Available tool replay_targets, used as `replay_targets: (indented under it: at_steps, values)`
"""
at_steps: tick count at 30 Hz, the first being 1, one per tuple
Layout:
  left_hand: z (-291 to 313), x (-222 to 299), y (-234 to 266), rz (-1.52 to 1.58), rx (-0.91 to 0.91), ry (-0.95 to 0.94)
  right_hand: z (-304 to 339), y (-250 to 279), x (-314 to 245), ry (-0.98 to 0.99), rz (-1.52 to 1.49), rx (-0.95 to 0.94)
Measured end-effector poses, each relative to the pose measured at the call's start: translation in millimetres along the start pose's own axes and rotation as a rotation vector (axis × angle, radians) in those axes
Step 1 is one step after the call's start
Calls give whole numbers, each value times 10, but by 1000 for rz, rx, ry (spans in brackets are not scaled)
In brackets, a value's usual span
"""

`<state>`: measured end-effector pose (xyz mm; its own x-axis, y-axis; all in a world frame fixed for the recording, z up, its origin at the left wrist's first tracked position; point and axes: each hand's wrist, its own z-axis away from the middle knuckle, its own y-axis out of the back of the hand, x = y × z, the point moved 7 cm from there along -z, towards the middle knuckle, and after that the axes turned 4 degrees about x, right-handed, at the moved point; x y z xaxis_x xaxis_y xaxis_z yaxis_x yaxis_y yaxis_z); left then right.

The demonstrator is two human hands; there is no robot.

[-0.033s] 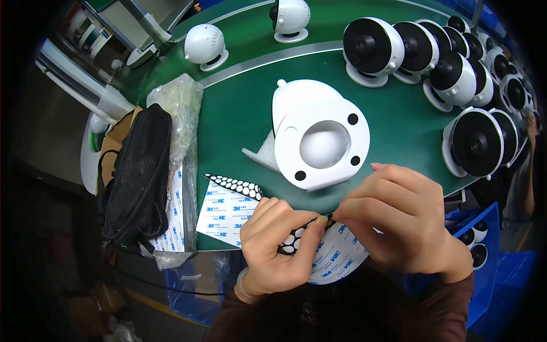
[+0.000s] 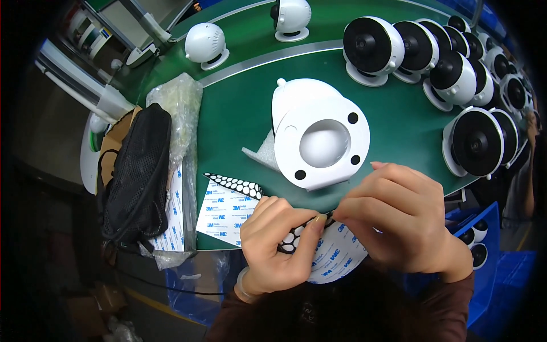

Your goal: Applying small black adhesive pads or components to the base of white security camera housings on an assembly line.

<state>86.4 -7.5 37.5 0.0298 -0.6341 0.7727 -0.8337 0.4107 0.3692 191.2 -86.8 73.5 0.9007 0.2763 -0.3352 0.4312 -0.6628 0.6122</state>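
Observation:
My left hand [image 2: 279, 242] pinches the folded edge of an adhesive sheet [image 2: 342, 255] between thumb and forefinger. The sheet has white backing with blue print, and its curled-over face is black with rows of white round holes. My right hand [image 2: 396, 216] is closed at the same edge, thumb and forefinger together; whatever lies between those fingertips is hidden. Just beyond my hands a white round-bodied camera [image 2: 319, 137] lies with its ring-shaped base facing up. Three black round pads [image 2: 353, 118] sit on that base, and a bare round recess [image 2: 291, 131] shows at its upper left.
Several white cameras with black fronts [image 2: 373, 45] crowd the right side. Two more cameras [image 2: 205, 44] stand at the back. A black mesh pouch [image 2: 139, 171] and plastic wrapping [image 2: 179, 114] lie at left. A blue bin [image 2: 484, 256] holding round black-and-white parts is at lower right.

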Motion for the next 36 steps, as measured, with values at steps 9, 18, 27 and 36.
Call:
replay_targets:
  at_steps: [9,18,27,36]
  values:
    - [-27,-37,-12,18,3,-20,-29,-62,28,-30,65,-105]
    - [-46,-134,50,-15,69,22,-98,-66,-41,131,66,-82]
    - [-140,-226,-72,146,44,-34,-533,-138,425,-258,-188,37]
    - [-119,-208,-58,164,44,108,-541,-215,344,-237,-115,34]
